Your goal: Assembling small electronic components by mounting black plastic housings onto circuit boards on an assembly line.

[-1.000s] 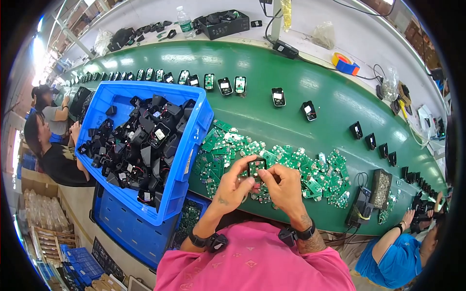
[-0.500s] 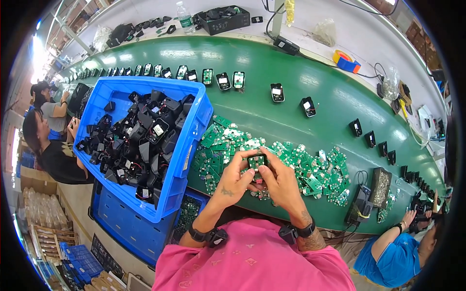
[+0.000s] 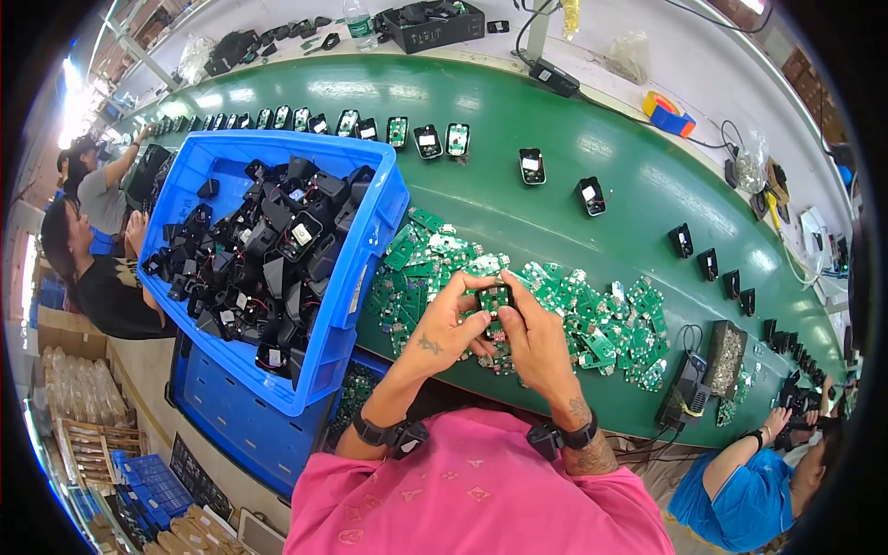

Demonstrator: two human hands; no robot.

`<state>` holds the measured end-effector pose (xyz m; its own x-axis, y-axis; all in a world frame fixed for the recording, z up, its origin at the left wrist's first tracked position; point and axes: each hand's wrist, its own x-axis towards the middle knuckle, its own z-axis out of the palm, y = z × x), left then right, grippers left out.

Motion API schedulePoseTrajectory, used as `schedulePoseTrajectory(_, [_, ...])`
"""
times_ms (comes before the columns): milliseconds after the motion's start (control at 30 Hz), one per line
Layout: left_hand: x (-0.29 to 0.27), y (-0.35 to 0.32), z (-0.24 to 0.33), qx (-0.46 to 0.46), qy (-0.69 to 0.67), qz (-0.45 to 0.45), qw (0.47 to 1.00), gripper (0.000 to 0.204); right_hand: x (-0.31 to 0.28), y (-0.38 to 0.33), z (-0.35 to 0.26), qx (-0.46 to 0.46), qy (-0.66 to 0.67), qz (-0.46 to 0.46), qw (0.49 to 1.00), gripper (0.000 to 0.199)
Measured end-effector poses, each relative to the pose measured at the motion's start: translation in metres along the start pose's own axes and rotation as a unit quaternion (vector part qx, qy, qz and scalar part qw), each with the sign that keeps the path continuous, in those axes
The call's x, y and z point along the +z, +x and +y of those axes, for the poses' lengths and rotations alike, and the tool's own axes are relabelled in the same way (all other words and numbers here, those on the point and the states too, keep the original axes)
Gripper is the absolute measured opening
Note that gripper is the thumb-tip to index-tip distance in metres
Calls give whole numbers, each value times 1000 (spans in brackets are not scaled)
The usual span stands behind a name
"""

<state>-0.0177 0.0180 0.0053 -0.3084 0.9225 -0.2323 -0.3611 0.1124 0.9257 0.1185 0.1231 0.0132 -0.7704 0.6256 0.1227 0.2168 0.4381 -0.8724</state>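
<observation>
Between my two hands is a small black plastic housing (image 3: 494, 298) with a green circuit board seated in its open side. My left hand (image 3: 450, 326) grips it from the left, thumb at its lower edge. From the right, my right hand (image 3: 536, 339) holds it too, thumb pressed on the board's lower part and index finger curled over the top. Both hands are over a loose pile of green circuit boards (image 3: 601, 319) on the green table. The fingertips beneath the housing are partly hidden.
A blue crate (image 3: 381, 217) of black housings stands at my left. A row of housings (image 3: 427, 141) with boards runs along the bench (image 3: 499, 213), curving off to the right. A black adapter (image 3: 686, 393) lies near the right edge. Co-workers (image 3: 102, 268) sit at both sides.
The head view has shifted slightly. My right thumb has moved up on the board, and the housing is tilted a little. Far left, a co-worker's arm now reaches toward the row.
</observation>
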Motion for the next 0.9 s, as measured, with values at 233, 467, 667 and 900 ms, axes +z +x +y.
schedulePoseTrajectory(233, [11,5,-10,17,10,20,1000,39,-2,-2,5,53,11,-13,998,41])
schedulePoseTrajectory(467, [12,9,-22,96,95,41,990,39,8,-4,14,60,43,34,997,37])
schedulePoseTrajectory(667, [2,16,-21,71,99,69,990,38,16,9,27,129,100,-24,986,49])
schedulePoseTrajectory(900, [-35,23,-14,20,76,117,990,43,-7,63,2,-177,-189,-171,951,74])
